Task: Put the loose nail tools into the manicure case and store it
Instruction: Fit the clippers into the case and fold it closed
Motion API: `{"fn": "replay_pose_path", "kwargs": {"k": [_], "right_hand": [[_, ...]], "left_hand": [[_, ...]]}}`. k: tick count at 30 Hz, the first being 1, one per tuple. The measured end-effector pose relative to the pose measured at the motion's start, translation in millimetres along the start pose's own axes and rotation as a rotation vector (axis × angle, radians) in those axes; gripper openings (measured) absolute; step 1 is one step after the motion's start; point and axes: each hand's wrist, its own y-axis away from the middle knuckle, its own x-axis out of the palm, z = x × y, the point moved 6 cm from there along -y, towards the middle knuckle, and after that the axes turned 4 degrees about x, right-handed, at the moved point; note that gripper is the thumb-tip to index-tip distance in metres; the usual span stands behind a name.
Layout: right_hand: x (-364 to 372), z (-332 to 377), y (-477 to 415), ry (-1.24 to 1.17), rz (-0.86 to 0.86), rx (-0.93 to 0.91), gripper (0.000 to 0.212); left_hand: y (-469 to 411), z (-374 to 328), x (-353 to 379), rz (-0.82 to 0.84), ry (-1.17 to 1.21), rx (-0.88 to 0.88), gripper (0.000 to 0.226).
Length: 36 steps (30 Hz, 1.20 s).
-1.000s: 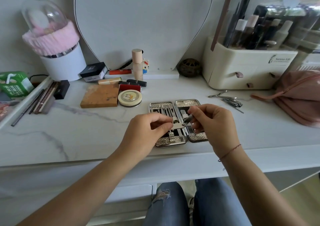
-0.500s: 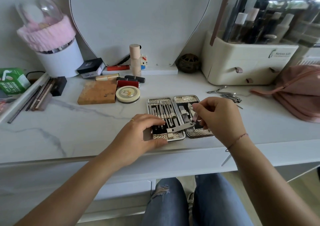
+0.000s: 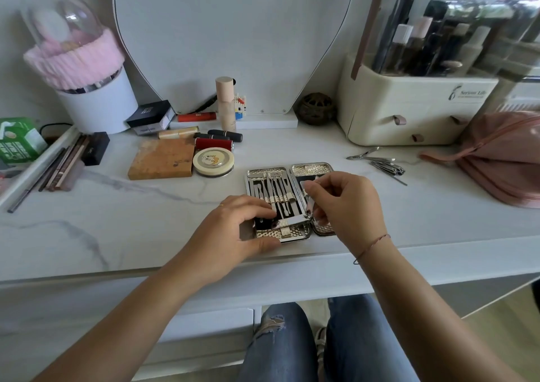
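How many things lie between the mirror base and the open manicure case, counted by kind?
Lipstick tubes: 5
Brown palette: 1
Round tin: 1
Total: 7

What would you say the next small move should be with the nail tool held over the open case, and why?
Probably slide the flat nail tool further under the strap at the near end of the case. The right hand pinches its right end, the tool lies crosswise over the left half, and the left hand steadies the case. More loose tools wait on the table.
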Motion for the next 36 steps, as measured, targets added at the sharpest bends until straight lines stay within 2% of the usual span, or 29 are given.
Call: {"fn": "replay_pose_path", "kwargs": {"k": [3, 11, 17, 19, 22, 25, 28, 31, 32, 34, 36], "right_hand": [[2, 1, 0, -0.004, 0.007, 0.003, 0.020], [10, 2, 7, 0.105, -0.009, -0.047, 0.019], [13, -5, 8, 0.055, -0.068, -0.021, 0.017], [14, -3, 9, 0.117, -0.125, -0.077, 0.018], [19, 8, 17, 0.321, -0.221, -0.263, 0.022], [28, 18, 26, 0.387, -0.246, -0.404, 0.022], [28, 15, 23, 0.315, -0.109, -0.314, 0.021], [19, 7, 19, 0.033, 0.192, -0.078, 0.003], [15, 5, 19, -0.022, 0.262, -0.042, 0.004], [11, 5, 16, -0.003, 0.327, -0.053, 0.011], [10, 5, 13, 0.097, 0.314, -0.106, 0.011]], "left_hand": [[0, 0, 1, -0.001, -0.002, 0.002, 0.042], [0, 1, 0, -0.030, -0.006, 0.006, 0.039], [0, 1, -1, -0.039, -0.014, -0.004, 0.034], [0, 2, -1, -0.048, -0.008, -0.010, 0.033], [0, 3, -1, -0.059, 0.001, -0.020, 0.031], [2, 4, -1, -0.070, 0.016, -0.023, 0.031], [2, 3, -1, -0.067, 0.029, -0.017, 0.035], [1, 3, -1, -0.054, 0.068, -0.046, 0.034], [1, 3, -1, -0.054, 0.086, -0.053, 0.033], [-1, 3, -2, -0.065, 0.106, -0.055, 0.032], [-1, 1, -4, -0.087, 0.139, -0.067, 0.033]]}}
